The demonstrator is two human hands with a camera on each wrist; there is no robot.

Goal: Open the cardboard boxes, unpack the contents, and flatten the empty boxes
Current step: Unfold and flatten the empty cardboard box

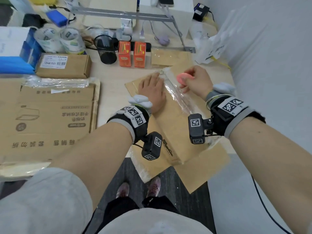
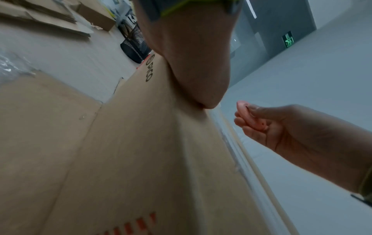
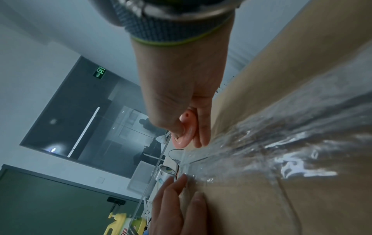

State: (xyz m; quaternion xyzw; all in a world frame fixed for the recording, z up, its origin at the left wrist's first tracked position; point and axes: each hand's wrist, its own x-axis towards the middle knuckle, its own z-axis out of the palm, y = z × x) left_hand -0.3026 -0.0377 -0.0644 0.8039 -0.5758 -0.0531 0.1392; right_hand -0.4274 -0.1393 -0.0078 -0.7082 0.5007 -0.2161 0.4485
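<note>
A flattened brown cardboard box [image 1: 175, 132] lies at the table's front edge, with a strip of clear packing tape [image 1: 177, 95] running along its seam. My left hand [image 1: 152, 92] lies flat on the cardboard just left of the tape, fingers straight [image 3: 177, 195]. My right hand [image 1: 195, 80] hovers over the far end of the tape and pinches a small round pink cutter [image 1: 184, 78] between thumb and fingers. The cutter [image 3: 185, 135] sits close above the tape [image 3: 281, 151]. From the left wrist, the right hand [image 2: 267, 125] holds the cutter [image 2: 251, 116] beside the box [image 2: 120, 159].
Flattened printed cartons [image 1: 49, 119] lie at the left. A closed small brown box [image 1: 64, 65], tape rolls [image 1: 59, 39], a black mesh cup [image 1: 106, 49], two orange boxes [image 1: 131, 54] and a flat cardboard piece [image 1: 168, 58] stand behind. A white wall [image 1: 270, 65] is at the right.
</note>
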